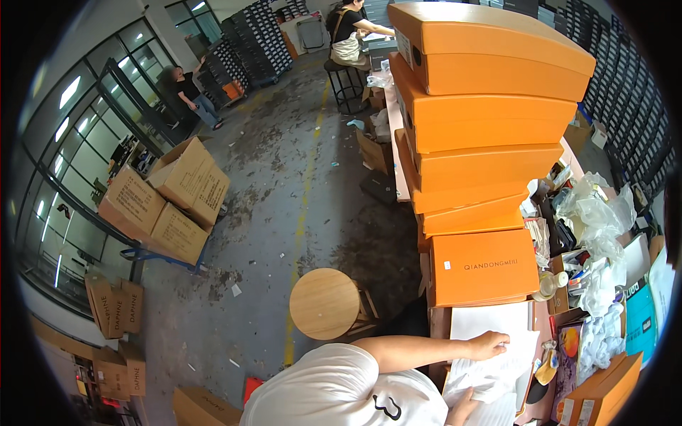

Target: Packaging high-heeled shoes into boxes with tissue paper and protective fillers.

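Observation:
My left hand (490, 346) lies on a pile of white paper sheets (497, 323) on the pink worktable (543, 319), fingers spread loosely and holding nothing. Just below it, my right hand (460, 410) touches the lower sheets at the picture's bottom edge; most of it is hidden, so its grip is unclear. Right behind the papers lies a flat orange box (483, 266). Behind that rises a tall leaning stack of orange boxes (490, 106).
Crumpled plastic bags (597, 213), a blue booklet (639, 319) and another orange box (604, 394) crowd the table's right side. A round wooden stool (325, 303) stands left of the table. Cardboard cartons (167, 202) sit on a cart. Two people (192, 92) (348, 32) are far back.

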A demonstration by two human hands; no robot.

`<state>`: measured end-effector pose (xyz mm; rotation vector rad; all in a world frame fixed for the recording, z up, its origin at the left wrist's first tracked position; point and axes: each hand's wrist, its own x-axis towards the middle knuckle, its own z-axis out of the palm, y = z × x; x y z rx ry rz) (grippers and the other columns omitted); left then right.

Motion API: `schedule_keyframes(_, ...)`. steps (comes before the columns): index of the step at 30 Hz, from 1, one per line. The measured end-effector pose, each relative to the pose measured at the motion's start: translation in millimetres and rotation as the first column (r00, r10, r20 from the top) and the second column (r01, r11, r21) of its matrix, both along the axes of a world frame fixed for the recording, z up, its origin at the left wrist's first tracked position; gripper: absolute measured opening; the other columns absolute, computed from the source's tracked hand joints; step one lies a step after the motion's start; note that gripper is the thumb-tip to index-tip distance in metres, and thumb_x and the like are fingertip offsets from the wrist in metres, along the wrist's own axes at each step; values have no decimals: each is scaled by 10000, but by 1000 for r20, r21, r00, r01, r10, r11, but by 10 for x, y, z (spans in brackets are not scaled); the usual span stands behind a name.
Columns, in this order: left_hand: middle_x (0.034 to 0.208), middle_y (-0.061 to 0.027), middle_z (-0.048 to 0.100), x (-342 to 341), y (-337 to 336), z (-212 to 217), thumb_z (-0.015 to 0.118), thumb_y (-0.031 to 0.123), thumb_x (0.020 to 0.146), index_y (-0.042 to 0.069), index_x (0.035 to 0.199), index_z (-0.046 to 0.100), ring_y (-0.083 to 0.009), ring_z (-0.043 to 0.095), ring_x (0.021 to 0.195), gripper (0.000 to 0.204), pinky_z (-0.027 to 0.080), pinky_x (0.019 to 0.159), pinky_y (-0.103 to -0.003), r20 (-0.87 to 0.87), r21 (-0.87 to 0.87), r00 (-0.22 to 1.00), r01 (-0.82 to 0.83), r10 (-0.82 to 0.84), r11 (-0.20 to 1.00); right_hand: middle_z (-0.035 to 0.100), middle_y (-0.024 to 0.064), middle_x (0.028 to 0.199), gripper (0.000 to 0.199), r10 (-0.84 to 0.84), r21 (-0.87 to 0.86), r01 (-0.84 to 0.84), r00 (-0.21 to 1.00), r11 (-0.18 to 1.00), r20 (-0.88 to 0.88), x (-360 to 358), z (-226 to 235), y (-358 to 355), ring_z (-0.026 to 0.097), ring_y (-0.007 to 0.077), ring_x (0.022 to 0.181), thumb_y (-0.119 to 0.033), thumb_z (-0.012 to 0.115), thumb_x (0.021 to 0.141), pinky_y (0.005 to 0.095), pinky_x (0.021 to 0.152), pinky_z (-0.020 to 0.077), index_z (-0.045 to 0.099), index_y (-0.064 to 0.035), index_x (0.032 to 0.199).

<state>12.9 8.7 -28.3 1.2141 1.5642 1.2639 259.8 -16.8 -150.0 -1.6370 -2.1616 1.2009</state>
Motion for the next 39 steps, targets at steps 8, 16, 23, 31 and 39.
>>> schedule_keyframes(8,871,-224,627,196,30,214,570,104,872,-32,994,548,-365,632,856,184,477,749,-408,61,51,997,38,-41,998,408,350,1227,484,6,-14,-5,996,1000,85,263,-359,47,436,445,1136,-41,509,849,461,997,344,334,182,1242)
schedule_keyframes(16,799,-162,605,624,17,251,581,95,872,-33,976,539,-239,596,734,170,468,697,-356,142,157,989,22,-45,987,389,370,1210,573,3,-2,-3,998,1000,-60,48,83,-94,405,467,1099,-103,537,836,483,1000,312,298,188,1267)
schedule_keyframes(23,786,-85,591,632,-512,564,607,131,853,8,980,577,-194,604,789,179,504,716,-351,612,-91,726,459,-314,884,376,361,1200,632,88,97,-90,996,991,27,36,-220,-20,373,466,1117,-110,595,815,491,1007,295,272,202,1260)
schedule_keyframes(31,1458,-239,260,212,-1033,-293,600,167,844,17,1185,567,-361,288,1339,374,317,1076,-440,-388,-216,665,608,-638,764,370,357,1180,623,68,44,-66,997,997,-49,53,-155,-41,388,462,1113,-90,598,826,483,1000,317,254,212,1249)
schedule_keyframes(39,1471,-284,225,194,-1096,-467,603,255,862,56,1271,531,-405,252,1366,461,313,1082,-448,-198,-272,728,602,-656,751,390,347,1169,563,64,82,-70,995,994,77,-16,68,-126,407,457,1125,-70,572,852,464,984,353,269,198,1243)
